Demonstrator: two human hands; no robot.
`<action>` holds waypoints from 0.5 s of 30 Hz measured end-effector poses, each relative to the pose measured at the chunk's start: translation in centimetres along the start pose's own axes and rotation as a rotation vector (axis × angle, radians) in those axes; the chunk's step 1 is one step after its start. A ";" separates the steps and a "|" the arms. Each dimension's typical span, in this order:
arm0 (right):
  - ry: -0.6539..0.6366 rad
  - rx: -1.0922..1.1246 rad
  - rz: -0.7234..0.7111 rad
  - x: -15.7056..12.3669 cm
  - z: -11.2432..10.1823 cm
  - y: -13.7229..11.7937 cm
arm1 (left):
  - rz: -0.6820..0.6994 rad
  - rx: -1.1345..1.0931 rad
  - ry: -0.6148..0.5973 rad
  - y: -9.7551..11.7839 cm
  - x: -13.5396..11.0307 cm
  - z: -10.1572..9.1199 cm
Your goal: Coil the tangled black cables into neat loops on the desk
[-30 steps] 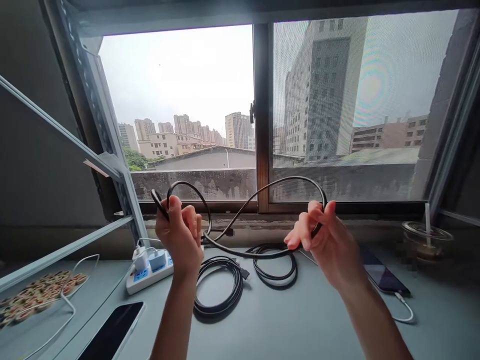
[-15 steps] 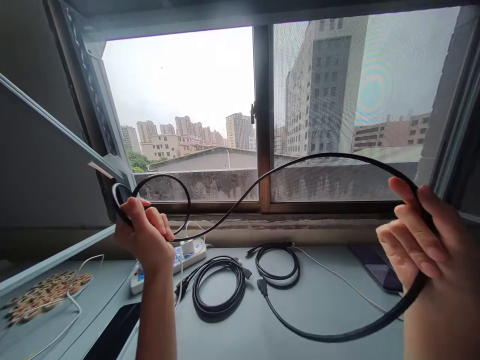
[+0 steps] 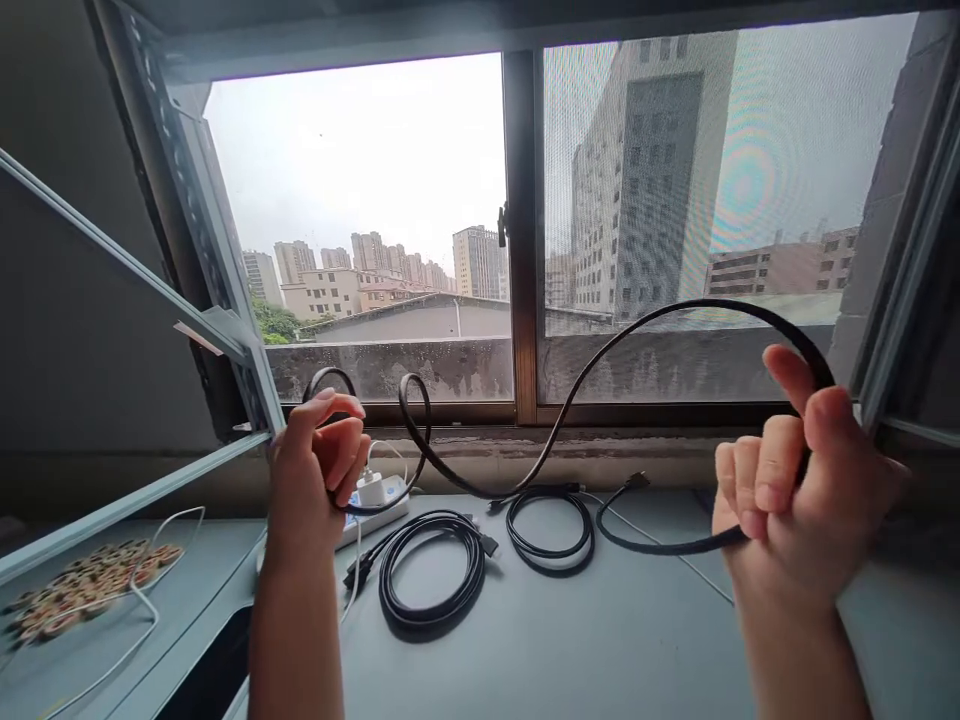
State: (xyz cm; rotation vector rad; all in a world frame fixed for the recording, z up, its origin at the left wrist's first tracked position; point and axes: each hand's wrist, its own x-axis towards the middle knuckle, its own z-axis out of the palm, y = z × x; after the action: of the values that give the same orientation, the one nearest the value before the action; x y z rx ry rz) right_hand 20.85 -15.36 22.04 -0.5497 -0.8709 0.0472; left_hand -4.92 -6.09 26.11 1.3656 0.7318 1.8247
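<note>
A long black cable (image 3: 576, 392) stretches between my two hands, arching high on the right and sagging in the middle. My left hand (image 3: 324, 445) is closed around it, with small loops standing above and beside the fingers. On the other side my right hand (image 3: 795, 460) grips the cable too, its fingers curled and thumb and forefinger raised apart. From below that hand a short end runs left to a black plug (image 3: 637, 480), held above the table. Two coiled black cables, a larger coil (image 3: 433, 622) and a smaller coil (image 3: 551, 570), lie on the table between my hands.
A white power strip (image 3: 390, 492) with a charger stands behind my left wrist. At the left lie a beaded mat (image 3: 97, 590), a white cord (image 3: 146, 600) and a dark flat device (image 3: 206, 670). A window (image 3: 525, 300) rises behind the grey table (image 3: 570, 650).
My hands have come closer together, the right one moving left. The cable's middle hangs lower, its left loops are smaller, and the plug end has swung up and right.
</note>
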 end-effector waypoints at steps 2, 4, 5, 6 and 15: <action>0.066 0.066 -0.006 -0.8 0.8 0.4 | -0.098 0.070 -0.115 0.5 -0.8 0.2; 0.047 0.005 -0.016 -1.5 1.4 0.7 | -0.146 0.177 -0.235 0.8 -1.8 0.6; 0.020 -0.048 -0.022 -1.8 1.5 0.7 | -0.143 0.232 -0.293 0.8 -2.3 0.9; -0.004 -0.090 -0.028 -2.0 1.6 0.7 | -0.123 0.282 -0.339 0.8 -2.9 1.2; -0.277 -0.225 -0.213 -3.7 2.0 0.1 | -0.002 0.470 -0.639 -0.4 -4.6 2.9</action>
State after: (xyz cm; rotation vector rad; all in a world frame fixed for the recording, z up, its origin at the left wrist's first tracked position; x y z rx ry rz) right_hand 16.98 -15.35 20.43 -0.6665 -1.2106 -0.1744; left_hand -1.31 -9.57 24.12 2.1024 0.8253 1.1219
